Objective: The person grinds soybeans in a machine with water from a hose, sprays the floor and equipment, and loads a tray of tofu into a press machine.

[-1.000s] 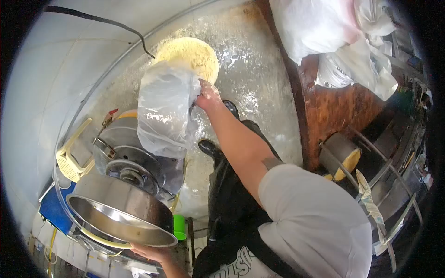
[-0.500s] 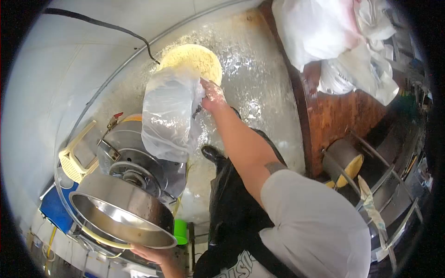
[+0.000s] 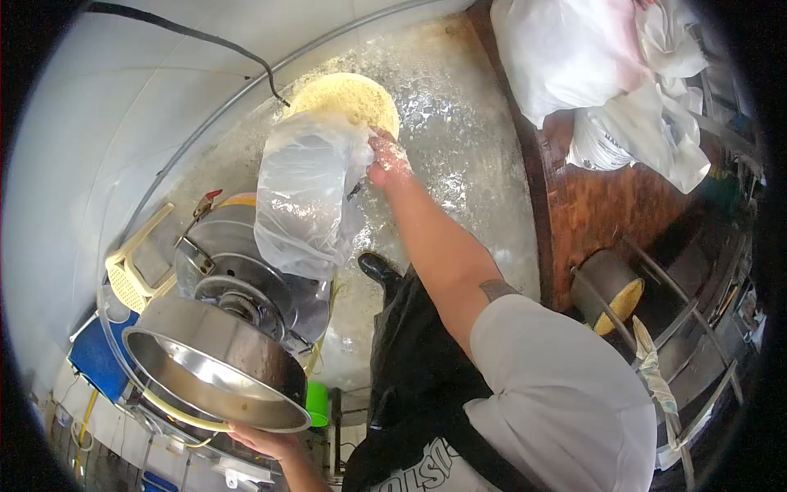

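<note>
My left hand (image 3: 261, 440) grips the rim of a large steel basin (image 3: 205, 324), which is tilted with its hollow facing me at the lower left. At the end of my outstretched arm, my right hand (image 3: 387, 161) is closed on the edge of a container wrapped in a clear plastic bag (image 3: 305, 197). Crumbs of pale yellow stuff stick to that hand. Just beyond the bag, a round mass of yellow crumbly material (image 3: 348, 97) rests on the wet floor; the bag hides its near side.
A grey metal machine (image 3: 246, 271) stands behind the basin, near a cream plastic stool (image 3: 131, 283). A green container (image 3: 317, 403) is close to my legs. White sacks (image 3: 574, 57) lie at the upper right, above a metal pot (image 3: 605, 287) and a metal rack (image 3: 689, 307).
The bagged container and my right hand have shifted slightly right in view, along with the surroundings. Both hands keep their hold.
</note>
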Demonstrator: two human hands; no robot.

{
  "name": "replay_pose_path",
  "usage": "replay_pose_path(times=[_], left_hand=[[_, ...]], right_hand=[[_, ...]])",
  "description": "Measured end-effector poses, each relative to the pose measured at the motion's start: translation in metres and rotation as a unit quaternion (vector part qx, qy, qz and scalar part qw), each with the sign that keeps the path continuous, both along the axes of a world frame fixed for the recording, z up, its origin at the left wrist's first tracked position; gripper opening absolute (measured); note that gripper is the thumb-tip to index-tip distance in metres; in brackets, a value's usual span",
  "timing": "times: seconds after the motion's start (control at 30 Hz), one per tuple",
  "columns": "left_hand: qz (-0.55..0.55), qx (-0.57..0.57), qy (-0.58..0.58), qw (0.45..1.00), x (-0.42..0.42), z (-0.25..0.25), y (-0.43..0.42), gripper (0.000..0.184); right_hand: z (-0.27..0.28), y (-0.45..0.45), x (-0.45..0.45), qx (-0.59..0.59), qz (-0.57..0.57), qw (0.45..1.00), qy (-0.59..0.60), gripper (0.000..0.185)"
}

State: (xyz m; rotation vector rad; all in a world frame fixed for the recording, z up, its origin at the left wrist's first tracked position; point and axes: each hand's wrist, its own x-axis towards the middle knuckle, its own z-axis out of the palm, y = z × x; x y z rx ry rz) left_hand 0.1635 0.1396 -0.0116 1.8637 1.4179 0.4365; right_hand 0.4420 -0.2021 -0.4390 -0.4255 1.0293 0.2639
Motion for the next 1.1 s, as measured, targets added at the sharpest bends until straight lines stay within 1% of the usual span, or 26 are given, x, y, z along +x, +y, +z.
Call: replay_pose_path(times=[0.03, 0.07, 0.1, 0.17, 0.2, 0.23, 0.3, 0.33, 0.37, 0.43, 0.47, 0.53, 0.57, 0.63, 0.67, 0.73, 0.77, 0.8, 0.87, 0.9, 0.93, 0.97, 1.0, 1.03, 1.07, 1.1], left_hand=[[-0.025, 0.021, 0.010, 0.999, -0.011, -0.001, 0.010, 0.069], [-0.027, 0.021, 0.008, 0.999, -0.021, -0.004, 0.023, 0.069], [-0.062, 0.036, 0.035, 0.997, -0.033, -0.009, 0.035, 0.069], [-0.096, 0.055, 0.068, 0.992, -0.035, 0.000, 0.033, 0.069], [-0.054, 0.008, 0.014, 0.998, -0.015, 0.004, 0.018, 0.068], [-0.009, -0.039, -0.043, 0.998, -0.002, 0.004, 0.007, 0.068], [-0.020, -0.038, -0.045, 0.998, 0.003, 0.007, 0.001, 0.067], [-0.036, -0.038, -0.051, 0.997, 0.005, 0.007, 0.001, 0.067], [-0.037, -0.038, -0.054, 0.997, 0.005, 0.007, 0.005, 0.067], [-0.137, -0.014, 0.004, 0.990, -0.003, 0.012, 0.019, 0.069], [-0.134, -0.012, 0.001, 0.991, -0.007, 0.011, 0.024, 0.069], [-0.151, 0.028, 0.045, 0.987, -0.012, 0.008, 0.032, 0.068], [-0.149, 0.029, 0.041, 0.988, -0.015, 0.006, 0.033, 0.068], [-0.173, 0.017, -0.004, 0.985, -0.011, 0.002, 0.032, 0.067], [-0.156, 0.009, -0.014, 0.988, -0.009, 0.001, 0.030, 0.067], [-0.152, -0.004, -0.024, 0.988, -0.007, 0.001, 0.027, 0.068], [-0.148, -0.016, -0.031, 0.988, -0.007, 0.002, 0.027, 0.069], [-0.139, 0.011, -0.009, 0.990, -0.005, 0.003, 0.025, 0.065], [-0.144, 0.009, -0.005, 0.989, -0.001, 0.008, 0.022, 0.064], [-0.151, 0.001, 0.011, 0.988, 0.001, 0.011, 0.022, 0.064], [-0.174, 0.073, 0.014, 0.982, 0.005, 0.011, 0.021, 0.060], [-0.170, 0.076, 0.007, 0.982, 0.008, 0.020, 0.023, 0.060], [-0.147, 0.041, 0.027, 0.988, 0.013, 0.037, 0.024, 0.057], [-0.124, 0.005, 0.048, 0.991, 0.020, 0.051, 0.022, 0.053], [-0.113, 0.030, -0.037, 0.992, 0.030, 0.056, 0.015, 0.047], [-0.104, 0.041, -0.043, 0.993, 0.031, 0.066, 0.024, 0.045]], right_hand=[[0.005, 0.001, 0.003, -0.016, 0.010, 1.000, 0.005, 0.030], [0.010, 0.000, 0.006, -0.032, 0.018, 0.999, 0.011, 0.030], [0.020, -0.002, 0.010, -0.035, 0.024, 0.999, 0.019, 0.032], [0.035, -0.004, 0.011, -0.046, 0.039, 0.997, 0.049, 0.036], [0.034, -0.007, 0.013, 0.003, 0.019, 0.996, 0.087, 0.043], [0.032, -0.006, 0.017, 0.004, 0.021, 0.996, 0.083, 0.043], [0.036, -0.004, 0.010, 0.017, -0.034, 0.998, 0.054, 0.046], [0.040, -0.005, 0.011, -0.026, 0.020, 0.997, 0.076, 0.043], [0.044, -0.006, 0.011, -0.026, 0.019, 0.997, 0.073, 0.043], [0.042, -0.007, 0.005, -0.070, 0.129, 0.988, 0.044, 0.039], [0.041, -0.007, 0.004, -0.069, 0.132, 0.988, 0.040, 0.039], [0.040, -0.007, 0.005, -0.059, 0.181, 0.982, 0.018, 0.037], [0.039, -0.007, 0.007, -0.060, 0.183, 0.981, 0.013, 0.037], [0.036, -0.006, 0.013, -0.085, 0.223, 0.971, -0.004, 0.039], [0.035, -0.007, 0.013, -0.087, 0.223, 0.971, -0.008, 0.039], [0.032, -0.009, 0.013, -0.207, 0.296, 0.932, 0.024, 0.043], [0.033, -0.011, 0.008, -0.207, 0.299, 0.932, 0.018, 0.043], [0.017, -0.017, -0.002, -0.162, 0.274, 0.948, -0.020, 0.043], [-0.023, -0.030, -0.012, -0.072, 0.220, 0.967, -0.105, 0.046], [-0.047, -0.035, -0.020, -0.192, 0.304, 0.924, -0.132, 0.042], [-0.028, -0.037, -0.020, -0.217, 0.317, 0.917, -0.108, 0.040], [-0.009, -0.040, -0.021, -0.240, 0.331, 0.909, -0.082, 0.037], [0.042, -0.045, -0.019, -0.167, 0.280, 0.945, -0.007, 0.035], [0.039, -0.052, -0.026, -0.168, 0.281, 0.945, -0.014, 0.035], [0.037, -0.062, -0.033, -0.192, 0.310, 0.931, -0.016, 0.035], [0.037, -0.075, -0.040, -0.215, 0.337, 0.917, -0.019, 0.035]])
